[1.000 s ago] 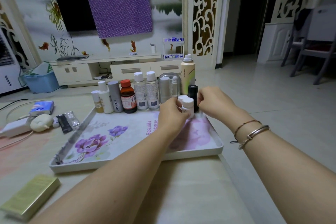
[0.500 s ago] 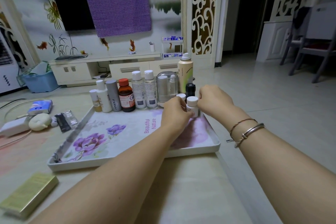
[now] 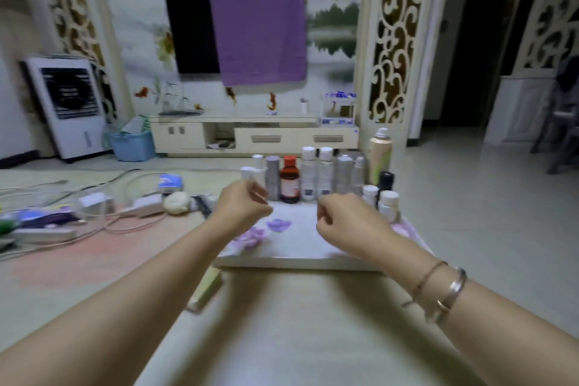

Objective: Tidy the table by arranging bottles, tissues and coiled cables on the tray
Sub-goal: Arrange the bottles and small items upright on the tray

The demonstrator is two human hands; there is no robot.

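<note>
Left hand (image 3: 242,208), loosely curled and holding nothing I can see, hovers over the tray's (image 3: 297,262) left edge, nearer than my right to the cables (image 3: 103,224) sprawled lengthwise at nine o'clock

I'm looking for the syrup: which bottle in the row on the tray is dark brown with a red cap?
The brown bottle with the red cap, standing mid-row at the floral tray's back edge; its neighbours are white, grey or clear.
</note>
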